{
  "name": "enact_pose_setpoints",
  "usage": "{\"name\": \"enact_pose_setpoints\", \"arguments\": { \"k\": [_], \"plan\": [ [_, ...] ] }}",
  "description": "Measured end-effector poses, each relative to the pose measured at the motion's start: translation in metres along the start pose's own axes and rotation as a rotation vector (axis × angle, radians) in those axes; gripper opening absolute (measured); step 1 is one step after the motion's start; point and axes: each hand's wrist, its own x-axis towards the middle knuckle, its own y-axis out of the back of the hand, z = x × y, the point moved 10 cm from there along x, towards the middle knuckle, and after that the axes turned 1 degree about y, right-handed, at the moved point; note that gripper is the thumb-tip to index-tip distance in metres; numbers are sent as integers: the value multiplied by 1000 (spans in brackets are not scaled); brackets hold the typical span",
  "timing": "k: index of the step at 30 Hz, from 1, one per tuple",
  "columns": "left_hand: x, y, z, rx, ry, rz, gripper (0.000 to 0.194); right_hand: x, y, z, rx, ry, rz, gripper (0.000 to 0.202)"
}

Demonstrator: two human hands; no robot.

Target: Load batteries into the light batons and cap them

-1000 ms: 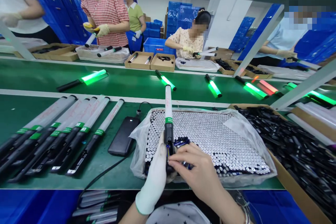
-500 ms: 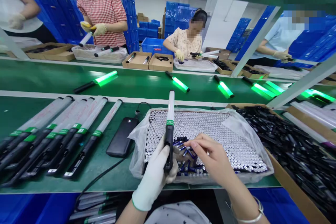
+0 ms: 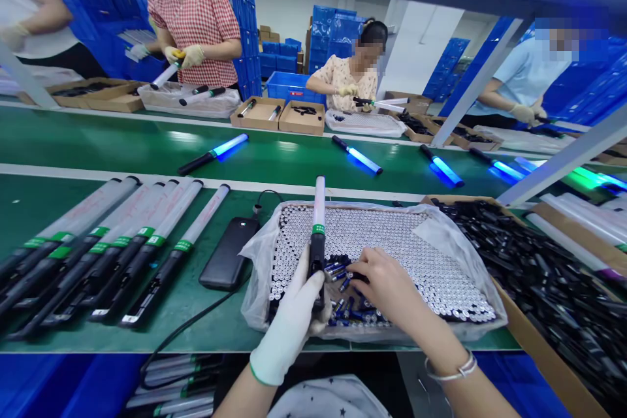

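Beyond the tray (image 3: 257, 253), the belt (image 3: 289, 164) is stretching crosswise and carrying lit wands (image 3: 363, 159), most of them glowing blue. The bench (image 3: 215, 334) is bearing the tray. The box (image 3: 533, 343), full of black parts (image 3: 553, 294), is sitting just right of the tray. Spare wands (image 3: 171, 245) are lying left of the tray, well apart from it.

The wand (image 3: 319, 209) is pointing away over the tray's left part, pale tube outward. I am judging it light and stiff; the tube is looking smooth, likely slippery, perhaps prone to cracking if squeezed. Best hold: the black handle (image 3: 317, 248), below the green band (image 3: 318, 229).

The left hand (image 3: 294, 320), gloved, is wrapping that handle. The right hand (image 3: 386, 281), bare, is hovering at the tray's hollowed patch, fingers narrowed; whether they are pinching anything, I cannot tell.

Standing cells (image 3: 372, 228) are filling most of the tray; loose cells (image 3: 336, 269) are lying in its hollow. Judging these hard, smooth, apt to roll: thumb and fingertip around the middle.
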Motion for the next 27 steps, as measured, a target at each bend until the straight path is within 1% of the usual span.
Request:
{"name": "enact_pose_setpoints", "arguments": {
  "k": [2,3,5,7,10,13,17,19,21,23,25,27],
  "plan": [
    [1,-2,1,2,-2,-23,74,3,-10,-2,-82,22,-47,12],
    [0,-4,2,12,-10,-43,77,4,-12,-2,-86,24,-53,10],
    [-1,-7,3,19,-34,-89,81,3,-10,-1,-15,1,-23,11],
    [-2,-7,4,-29,-59,-106,82,0,-2,2,126,-44,34,12],
    [-1,-2,2,-98,-83,-89,78,-9,10,8,337,-122,106,12],
    [3,3,-3,-37,-97,-67,78,-17,15,10,471,-178,140,13],
    [8,4,-6,110,-122,-46,76,-19,19,13,564,-221,188,14],
    [6,4,-4,135,-121,-18,74,-16,17,14,553,-224,168,14],
    [3,4,-2,148,-112,3,72,-12,14,10,492,-192,137,21],
    [2,4,1,167,-129,10,72,-8,18,-1,436,-109,174,27],
    [3,8,7,179,-208,18,70,-9,26,-20,455,7,252,22],
    [5,14,14,175,-299,34,63,-10,30,-43,522,122,282,14]
  ]
}}
